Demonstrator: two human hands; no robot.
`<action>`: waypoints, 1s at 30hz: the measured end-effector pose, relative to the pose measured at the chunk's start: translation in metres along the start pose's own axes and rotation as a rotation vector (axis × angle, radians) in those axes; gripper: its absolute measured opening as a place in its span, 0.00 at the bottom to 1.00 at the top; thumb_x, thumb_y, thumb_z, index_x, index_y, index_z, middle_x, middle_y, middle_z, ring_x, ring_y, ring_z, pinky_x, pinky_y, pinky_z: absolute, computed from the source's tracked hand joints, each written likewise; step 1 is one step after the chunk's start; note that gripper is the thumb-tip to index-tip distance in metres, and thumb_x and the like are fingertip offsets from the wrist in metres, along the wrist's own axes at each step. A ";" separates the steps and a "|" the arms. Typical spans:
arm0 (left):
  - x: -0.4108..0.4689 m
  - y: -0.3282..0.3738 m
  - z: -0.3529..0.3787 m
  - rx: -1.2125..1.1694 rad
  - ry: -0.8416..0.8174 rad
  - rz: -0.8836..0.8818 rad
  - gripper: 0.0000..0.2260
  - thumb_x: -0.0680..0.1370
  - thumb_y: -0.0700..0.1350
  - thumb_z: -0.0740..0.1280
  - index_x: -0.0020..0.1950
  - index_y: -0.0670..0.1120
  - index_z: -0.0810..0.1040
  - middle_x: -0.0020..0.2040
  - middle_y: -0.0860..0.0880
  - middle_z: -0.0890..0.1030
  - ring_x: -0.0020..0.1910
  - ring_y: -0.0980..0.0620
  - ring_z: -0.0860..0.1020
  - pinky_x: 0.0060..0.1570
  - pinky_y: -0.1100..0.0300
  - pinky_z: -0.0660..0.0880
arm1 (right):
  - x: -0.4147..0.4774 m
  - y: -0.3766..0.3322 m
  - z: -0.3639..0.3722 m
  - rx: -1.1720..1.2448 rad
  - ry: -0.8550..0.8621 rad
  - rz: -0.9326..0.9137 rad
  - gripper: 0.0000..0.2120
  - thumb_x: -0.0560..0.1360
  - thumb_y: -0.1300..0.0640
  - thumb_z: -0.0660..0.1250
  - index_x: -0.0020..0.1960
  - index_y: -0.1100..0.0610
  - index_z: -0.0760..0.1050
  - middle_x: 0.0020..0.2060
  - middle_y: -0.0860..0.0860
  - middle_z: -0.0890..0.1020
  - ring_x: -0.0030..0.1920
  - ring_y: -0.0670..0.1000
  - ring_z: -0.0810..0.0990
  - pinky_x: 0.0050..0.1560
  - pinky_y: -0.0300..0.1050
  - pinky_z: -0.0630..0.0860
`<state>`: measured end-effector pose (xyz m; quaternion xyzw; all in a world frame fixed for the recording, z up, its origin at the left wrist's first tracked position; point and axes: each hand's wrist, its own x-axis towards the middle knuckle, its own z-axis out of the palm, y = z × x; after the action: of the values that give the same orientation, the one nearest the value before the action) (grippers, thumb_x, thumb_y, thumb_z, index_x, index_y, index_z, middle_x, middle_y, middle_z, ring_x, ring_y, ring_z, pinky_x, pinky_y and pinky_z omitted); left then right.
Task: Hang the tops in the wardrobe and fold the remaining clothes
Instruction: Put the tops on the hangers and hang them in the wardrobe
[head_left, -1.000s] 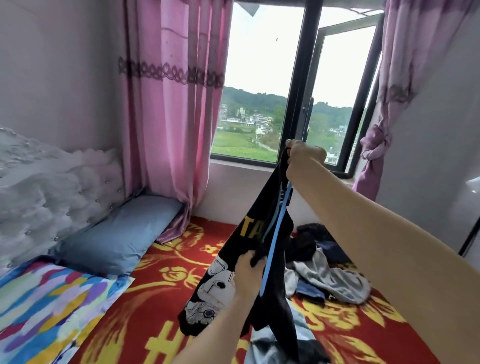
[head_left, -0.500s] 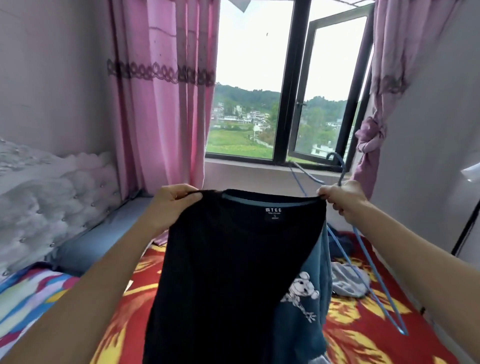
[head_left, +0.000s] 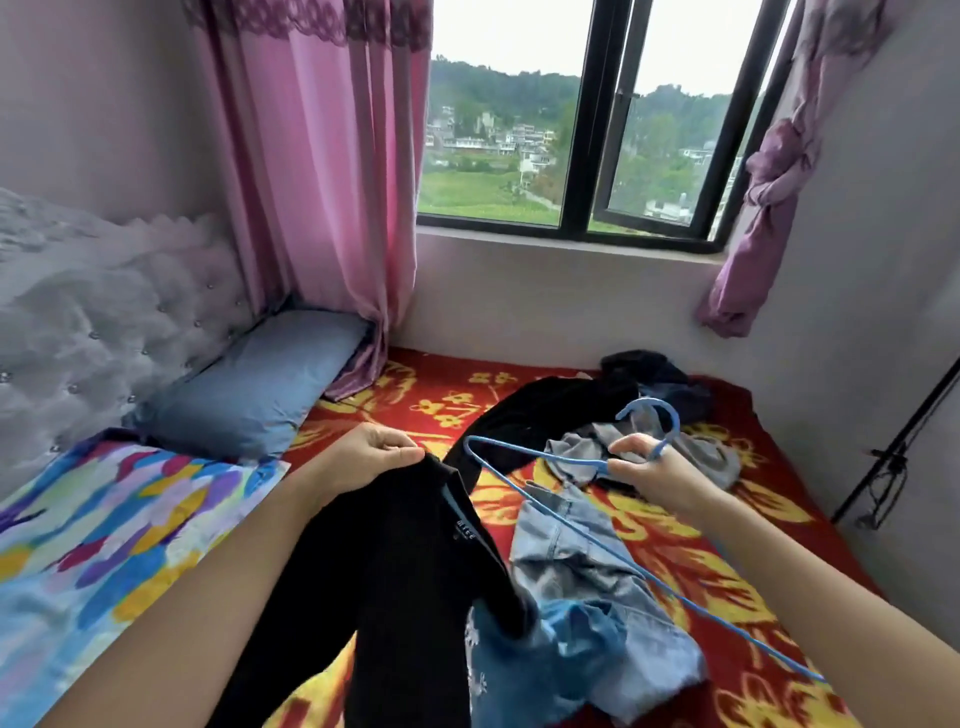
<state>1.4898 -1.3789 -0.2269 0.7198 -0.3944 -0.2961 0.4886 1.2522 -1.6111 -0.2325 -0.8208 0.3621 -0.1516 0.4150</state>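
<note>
- Over the bed (head_left: 701, 530), your hands are apart: your left hand (head_left: 374, 460) pinches the black top (head_left: 415, 597) at its collar, and your right hand (head_left: 649, 467) grips the blue hanger (head_left: 543, 453) under its hook.
- Hangering looks under way; next, feed one hanger arm into the neck opening.

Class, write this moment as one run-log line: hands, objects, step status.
left hand: pinches black top collar | right hand: holds blue hanger near hook | hanger: not yet in top | jeans: on bed, unfolded
</note>
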 end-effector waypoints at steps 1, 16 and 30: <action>-0.001 -0.005 0.000 0.016 0.001 -0.015 0.12 0.76 0.40 0.68 0.33 0.47 0.81 0.26 0.55 0.78 0.26 0.62 0.74 0.27 0.71 0.69 | -0.003 -0.001 -0.004 0.061 -0.020 -0.045 0.02 0.77 0.61 0.65 0.46 0.57 0.76 0.23 0.47 0.70 0.21 0.43 0.62 0.20 0.32 0.57; -0.045 -0.056 0.009 -0.137 0.130 -0.091 0.08 0.77 0.41 0.66 0.40 0.43 0.80 0.31 0.54 0.78 0.31 0.61 0.75 0.31 0.70 0.71 | -0.042 0.087 0.003 0.258 -0.497 0.081 0.32 0.46 0.33 0.79 0.35 0.59 0.82 0.20 0.49 0.61 0.20 0.44 0.56 0.19 0.33 0.55; -0.057 -0.050 0.017 0.118 0.078 0.111 0.15 0.76 0.39 0.68 0.35 0.57 0.83 0.33 0.59 0.80 0.35 0.64 0.76 0.37 0.72 0.70 | -0.041 0.082 0.025 0.490 -0.524 0.004 0.28 0.51 0.37 0.80 0.34 0.61 0.83 0.18 0.48 0.61 0.19 0.44 0.56 0.20 0.32 0.55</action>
<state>1.4608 -1.3278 -0.2777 0.7354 -0.4313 -0.2165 0.4758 1.1993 -1.5997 -0.3102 -0.7072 0.1976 -0.0174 0.6786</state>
